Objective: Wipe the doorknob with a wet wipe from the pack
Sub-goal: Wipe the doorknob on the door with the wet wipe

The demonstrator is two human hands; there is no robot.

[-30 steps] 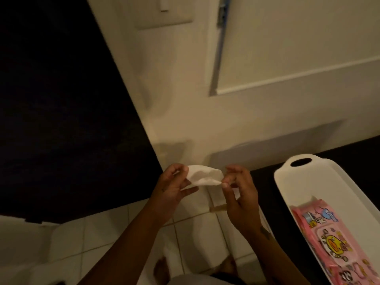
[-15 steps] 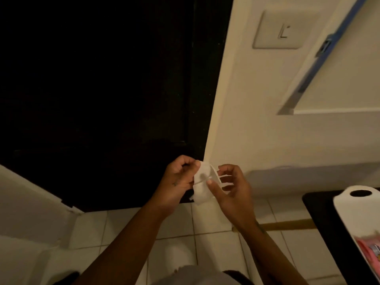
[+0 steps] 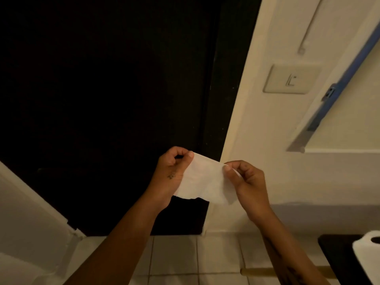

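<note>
White floor tiles (image 3: pixel 174 262) run below our forearms, and off to the lower right of our hands the rim of a white tray (image 3: pixel 364 251) sits on a dark surface (image 3: pixel 337 258); the pack is not in view. Between our hands we hold the wet wipe (image 3: pixel 205 182) spread open, its lower edge hanging free. Our left hand (image 3: pixel 170 175) pinches its upper left corner between thumb and curled fingers, and our right hand (image 3: pixel 246 182) pinches the upper right corner likewise. We judge this the unfolding step, with wiping not yet begun. Beyond our hands lies a dark doorway (image 3: pixel 102 99), with a pale wall (image 3: pixel 257 124) and a light switch (image 3: pixel 291 79) up to the right. No doorknob shows, so next we must find it and bring the wipe there.
</note>
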